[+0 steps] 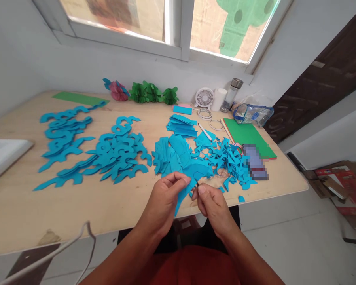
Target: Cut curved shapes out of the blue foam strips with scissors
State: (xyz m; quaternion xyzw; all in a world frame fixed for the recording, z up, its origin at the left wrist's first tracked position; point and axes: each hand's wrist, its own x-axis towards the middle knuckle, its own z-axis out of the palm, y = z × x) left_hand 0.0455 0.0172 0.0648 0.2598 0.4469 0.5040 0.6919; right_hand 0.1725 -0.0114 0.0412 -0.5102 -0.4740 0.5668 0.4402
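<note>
My left hand (169, 198) pinches a folded piece of blue paper (180, 200), whose pointed end hangs down near the table's front edge. Just right of it, my right hand (210, 202) is closed around a small dark tool (197, 184), mostly hidden by the fingers, its tip against the paper. Beyond my hands lies a heap of folded blue paper (178, 152). Small blue scraps (230, 158) are scattered to its right. Wavy cut blue strips (115, 148) form a pile to the left, and more strips (65, 134) lie farther left.
Along the wall stand green paper flowers (152, 93), a small white fan (204, 97) and a bottle (231, 95). A clear pouch (253, 114) and green sheets (252, 136) are at the right. A white device (7, 156) sits far left; a cable (62, 247) crosses the front left.
</note>
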